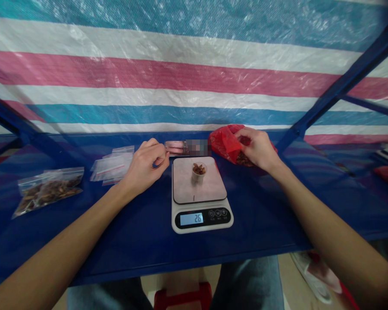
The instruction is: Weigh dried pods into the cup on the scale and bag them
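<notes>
A white kitchen scale point(200, 202) sits on the blue table, its display reading 26. On its platform stands a small clear cup point(198, 172) holding brown pieces. My left hand point(146, 165) rests just left of the scale, fingers curled in a pinch; what they hold is too small to make out. My right hand point(260, 148) is at the back right, fingers closed inside the mouth of a red plastic bag point(226, 142) with brown pieces in it.
Empty clear zip bags point(111, 168) lie left of my left hand. Filled zip bags of brown pieces point(47, 189) lie at far left. A phone point(177, 147) lies behind the scale. Blue frame bars point(339, 86) slant at right. A striped tarp hangs behind.
</notes>
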Motion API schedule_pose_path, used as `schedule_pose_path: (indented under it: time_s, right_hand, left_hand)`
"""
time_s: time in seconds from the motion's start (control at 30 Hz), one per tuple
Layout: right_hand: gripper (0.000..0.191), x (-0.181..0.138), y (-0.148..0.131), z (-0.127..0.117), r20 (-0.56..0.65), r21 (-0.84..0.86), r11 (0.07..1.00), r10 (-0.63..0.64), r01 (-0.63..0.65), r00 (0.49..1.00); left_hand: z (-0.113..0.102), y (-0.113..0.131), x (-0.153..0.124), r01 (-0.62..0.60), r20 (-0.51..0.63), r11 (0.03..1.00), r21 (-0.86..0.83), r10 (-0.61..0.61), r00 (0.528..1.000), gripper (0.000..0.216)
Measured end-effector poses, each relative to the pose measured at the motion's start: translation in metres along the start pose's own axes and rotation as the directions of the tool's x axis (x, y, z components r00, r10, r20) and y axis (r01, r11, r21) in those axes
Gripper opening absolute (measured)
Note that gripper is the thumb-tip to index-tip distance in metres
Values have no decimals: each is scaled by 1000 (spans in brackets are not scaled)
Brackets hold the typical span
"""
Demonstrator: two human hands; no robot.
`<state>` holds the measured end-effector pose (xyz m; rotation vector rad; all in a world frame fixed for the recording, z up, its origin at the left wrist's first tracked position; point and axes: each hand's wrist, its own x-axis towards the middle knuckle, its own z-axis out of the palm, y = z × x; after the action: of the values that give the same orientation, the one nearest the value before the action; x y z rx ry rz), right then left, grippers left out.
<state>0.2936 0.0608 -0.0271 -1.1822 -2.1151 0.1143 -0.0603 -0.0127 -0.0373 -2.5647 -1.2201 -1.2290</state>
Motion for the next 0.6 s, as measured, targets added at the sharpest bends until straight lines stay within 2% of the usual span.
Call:
schedule_pose_path:
  time_s: [0.17, 0.27, 0.4, 0.47, 0.53, 0.6]
  right_hand:
    - [14, 1, -4, -6, -42, 80, 996, 45, -42, 998]
    - [4, 3, -10, -18, -104, 145, 988, 74, -58, 992]
    - [7, 4, -41, -30, -181, 301, 952, 107, -49, 978]
    - [5, 2, -65, -28, -146, 366, 931, 51, 6, 988]
    - [3, -1, -90, -21, -35, 400, 914, -55, 64, 998]
    - [7, -3, -109, -11, 84, 426, 898, -161, 111, 983]
  left_hand:
    - [0, -1, -1, -27, -5, 1000, 1, 27, 1000, 40]
    - [0, -2, -1, -5, 1, 1000, 3, 5, 1000, 40]
    - [1, -2, -1, 9, 4, 1000, 9, -9, 1000, 40]
    - [1, -3, -1, 2, 5, 1000, 9, -2, 1000, 40]
    - [1, -3, -1, -6, 1, 1000, 9, 6, 1000, 40]
    - [1, -4, -1, -14, -2, 1000, 9, 14, 1000, 40]
